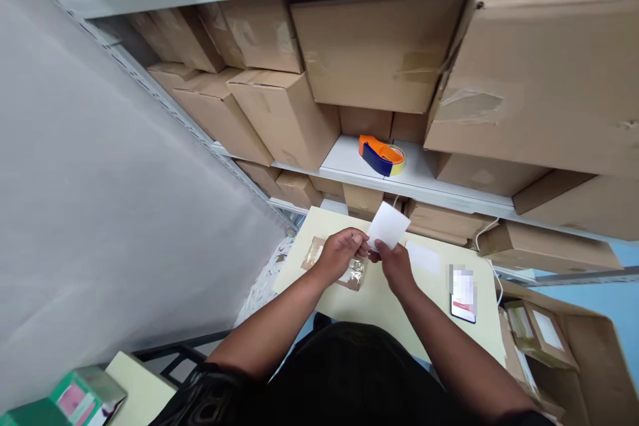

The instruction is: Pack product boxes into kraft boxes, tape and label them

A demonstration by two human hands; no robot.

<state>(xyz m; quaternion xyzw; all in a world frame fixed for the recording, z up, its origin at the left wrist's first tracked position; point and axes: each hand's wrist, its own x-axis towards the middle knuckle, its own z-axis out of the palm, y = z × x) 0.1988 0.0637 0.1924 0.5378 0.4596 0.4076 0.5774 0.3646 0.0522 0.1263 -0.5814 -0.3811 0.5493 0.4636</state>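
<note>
Over a small pale yellow table [379, 303] both my hands pinch a white paper label [388, 225] that stands tilted up from my fingertips. My left hand [341, 252] grips its lower left corner. My right hand [394, 262] holds the lower edge from the right. Just beneath my left hand lies a small brown parcel wrapped in clear tape [349, 271]. Another white slip [422, 257] lies flat on the table to the right of my hands.
A phone [462, 293] lies on the table's right side. An orange and blue tape dispenser [381, 155] sits on a white shelf among cardboard boxes [284, 113]. An open carton with small parcels [542, 333] stands at right. A green box [74, 399] sits at lower left.
</note>
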